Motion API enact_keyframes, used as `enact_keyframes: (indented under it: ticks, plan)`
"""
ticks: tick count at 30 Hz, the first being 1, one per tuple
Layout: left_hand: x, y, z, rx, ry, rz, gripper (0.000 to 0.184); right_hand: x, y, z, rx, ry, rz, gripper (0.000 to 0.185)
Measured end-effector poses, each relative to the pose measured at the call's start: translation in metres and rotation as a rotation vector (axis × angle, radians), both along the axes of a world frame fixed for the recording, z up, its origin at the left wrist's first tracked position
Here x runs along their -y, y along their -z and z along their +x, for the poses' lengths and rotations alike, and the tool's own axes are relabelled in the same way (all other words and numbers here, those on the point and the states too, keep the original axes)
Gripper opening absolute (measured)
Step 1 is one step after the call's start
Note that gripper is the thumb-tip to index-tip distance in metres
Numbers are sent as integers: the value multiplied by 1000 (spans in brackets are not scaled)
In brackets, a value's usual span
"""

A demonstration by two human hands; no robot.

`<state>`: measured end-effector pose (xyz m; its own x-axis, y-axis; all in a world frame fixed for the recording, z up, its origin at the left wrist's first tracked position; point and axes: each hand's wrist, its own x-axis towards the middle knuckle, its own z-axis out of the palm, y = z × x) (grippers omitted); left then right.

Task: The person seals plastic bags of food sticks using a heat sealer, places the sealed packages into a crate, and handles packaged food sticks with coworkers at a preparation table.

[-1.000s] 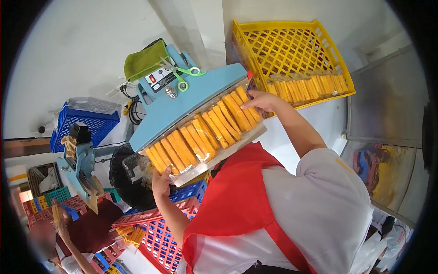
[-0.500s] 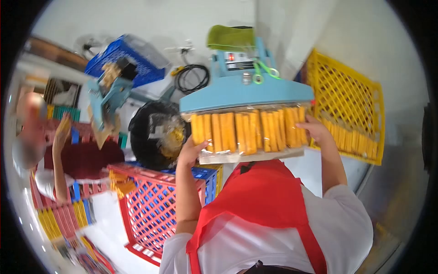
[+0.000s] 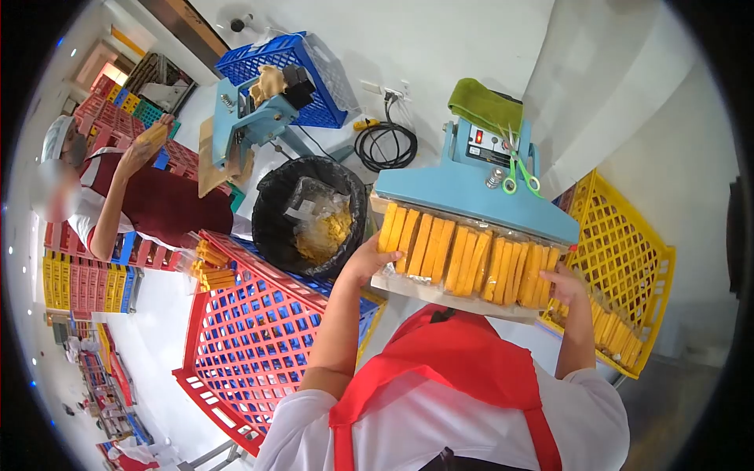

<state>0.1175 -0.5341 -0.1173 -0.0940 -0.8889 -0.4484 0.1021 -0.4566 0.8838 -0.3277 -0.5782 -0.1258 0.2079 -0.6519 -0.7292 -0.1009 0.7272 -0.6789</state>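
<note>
A row of clear plastic packs (image 3: 469,259) filled with orange-yellow sticks lies on a pale ledge at the front of a light blue sealing machine (image 3: 471,188). The packs' far edges meet the machine's long bar. My left hand (image 3: 366,262) grips the left end of the row, its thumb on the front of the pack. At the opposite end, my right hand (image 3: 565,284) has its fingers closed on the outermost pack. On top of the machine rest green-handled scissors (image 3: 514,169) and a folded green cloth (image 3: 485,104).
A yellow crate (image 3: 620,228) with more packs stands at the right. Left of the machine are a black-lined bin (image 3: 271,204) with scraps, a red crate (image 3: 243,353) and a second blue machine (image 3: 243,125). A co-worker in a maroon apron (image 3: 173,196) holds a pack at far left.
My view has turned, so the machine and packs now appear lower, farther right and tilted. Both hands stay on the row's ends. The co-worker's raised hand appears higher in view.
</note>
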Motion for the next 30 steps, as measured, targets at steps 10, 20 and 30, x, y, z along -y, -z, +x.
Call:
enact_keyframes:
  ticks: [10, 20, 30]
  plan:
    - [0, 8, 2, 28, 18, -7, 48, 0, -3, 1, 5, -9, 4, 53]
    - [-1, 0, 0, 38, 12, 8, 50, 1, 1, -1, -9, -25, 5, 59]
    - [-1, 3, 1, 7, 29, -51, 49, 2, 8, -7, 39, -43, 35, 60]
